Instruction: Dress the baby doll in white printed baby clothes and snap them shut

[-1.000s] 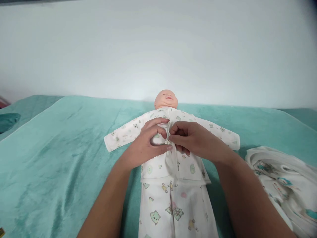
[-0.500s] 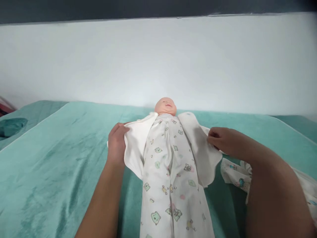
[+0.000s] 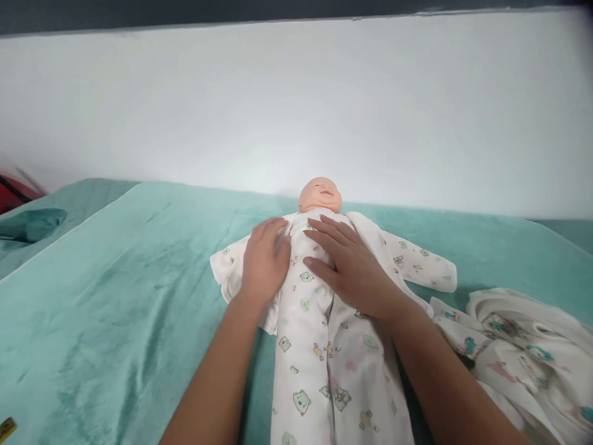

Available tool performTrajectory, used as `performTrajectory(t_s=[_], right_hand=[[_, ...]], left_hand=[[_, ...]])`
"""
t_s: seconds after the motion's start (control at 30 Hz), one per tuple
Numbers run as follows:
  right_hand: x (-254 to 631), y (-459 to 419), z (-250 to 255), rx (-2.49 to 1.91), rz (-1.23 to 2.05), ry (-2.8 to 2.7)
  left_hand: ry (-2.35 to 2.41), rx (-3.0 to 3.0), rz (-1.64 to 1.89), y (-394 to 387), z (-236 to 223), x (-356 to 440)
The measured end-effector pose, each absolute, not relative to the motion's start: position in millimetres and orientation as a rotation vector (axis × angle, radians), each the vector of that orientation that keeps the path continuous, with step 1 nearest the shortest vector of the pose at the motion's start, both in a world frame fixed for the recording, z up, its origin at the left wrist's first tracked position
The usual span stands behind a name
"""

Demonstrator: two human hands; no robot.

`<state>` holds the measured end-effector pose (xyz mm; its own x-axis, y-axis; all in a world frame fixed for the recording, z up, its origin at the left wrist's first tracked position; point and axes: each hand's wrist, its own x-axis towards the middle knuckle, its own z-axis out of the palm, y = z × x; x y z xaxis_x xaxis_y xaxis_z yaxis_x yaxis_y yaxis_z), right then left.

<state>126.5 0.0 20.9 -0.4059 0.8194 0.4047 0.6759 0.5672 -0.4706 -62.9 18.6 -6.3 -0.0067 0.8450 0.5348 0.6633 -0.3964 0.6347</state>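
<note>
While the spread right hand and looser-fingered left hand rest palm-down at frame centre, hiding part of the bear-print pants, the doll lies on a teal blanket. Crumpled printed clothes sit lower right, partly behind the right forearm; something red shows far left.

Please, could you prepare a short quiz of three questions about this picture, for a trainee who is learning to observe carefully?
1. True or false: the left hand and the right hand are both over the front of the doll.

2. Choose one: the white jacket is
a) buttoned up
b) spread open
c) folded beside the head

3. Fill in: from the person's view, the crumpled printed cloth lies to the ____ of the doll.

Key: 1 true; 2 b; 3 right.
</note>
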Motion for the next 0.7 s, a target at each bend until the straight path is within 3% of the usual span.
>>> performTrajectory(t_s=[0.2, 0.3, 0.5, 0.7], right_hand=[[150, 19, 1, -1.338, 0.485, -1.957], [173, 34, -15, -1.555, 0.404, -1.894], [211, 49, -43, -1.848, 0.156, -1.849], [260, 31, -53, -1.88, 0.287, -1.691]], left_hand=[[1.777, 2.293, 1.007, 31, -21, -68], [1.874, 2.313, 0.917, 34, -22, -71], [2.05, 2.11, 0.967, 38, -18, -78], [2.054, 2.037, 1.038, 37, -17, -86]])
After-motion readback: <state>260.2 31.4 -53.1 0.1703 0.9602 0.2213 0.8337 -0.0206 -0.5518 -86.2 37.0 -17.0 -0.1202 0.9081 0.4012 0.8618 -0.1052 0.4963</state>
